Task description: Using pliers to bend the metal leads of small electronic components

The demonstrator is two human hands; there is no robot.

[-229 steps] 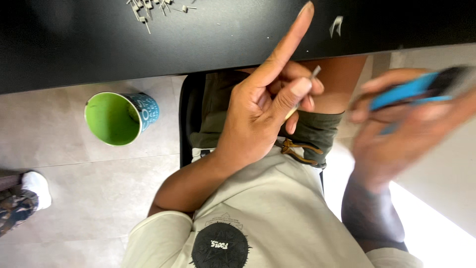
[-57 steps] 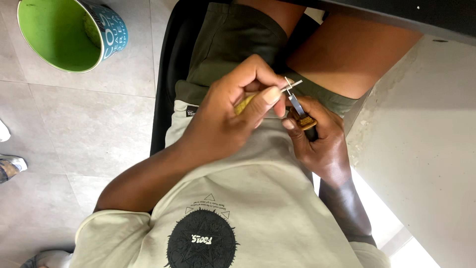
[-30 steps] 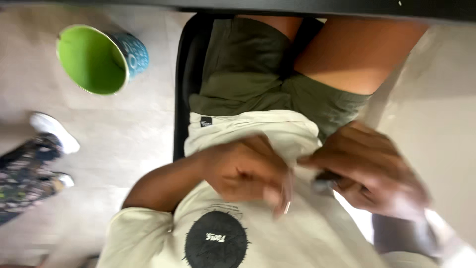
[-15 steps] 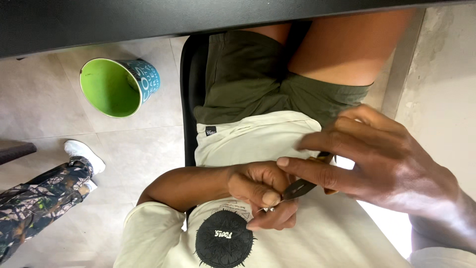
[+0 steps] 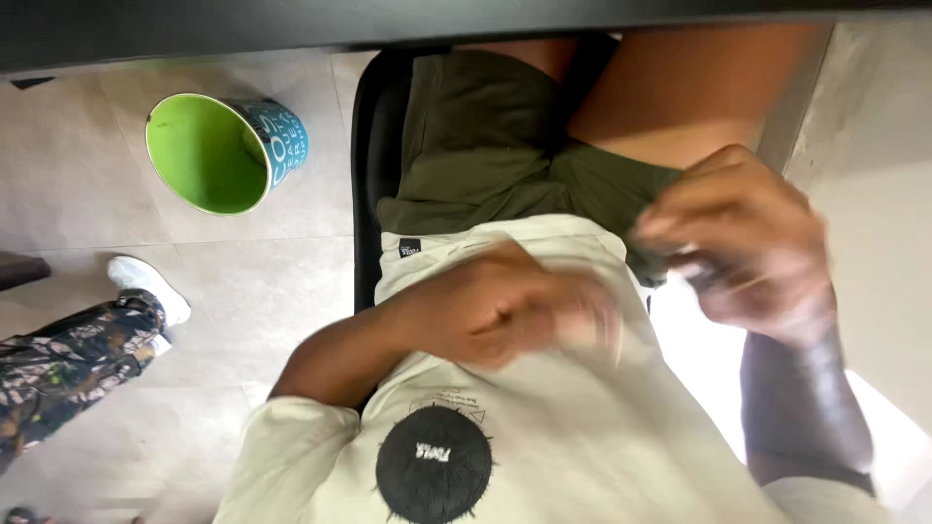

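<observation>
left hand [image 5: 505, 311] is curling into a blurred fist over the cream shirt [image 5: 582, 427]; cannot tell what its grip is holding. right hand [image 5: 743, 243] is closing its grip on a small dark tool [image 5: 701, 277], blurred, just right of the left grip. green cup [image 5: 218, 152] is lying on the floor [image 5: 116, 252] well left of both grips.

Table edge [image 5: 466, 24] runs across the top, closing off the way up above the lap; the two hands [image 5: 505, 311] [image 5: 738, 243] sit close over the shirt [image 5: 582, 437] and shorts [image 5: 485, 146], apart from each other, with an open gap of shirt between them. Left of the chair [image 5: 367, 194] is bare floor [image 5: 243, 281], blocked only by a green cup [image 5: 218, 150] near the table edge and another person's leg and shoe [image 5: 87, 340] at the left border. Right side is open floor, partly overexposed.
</observation>
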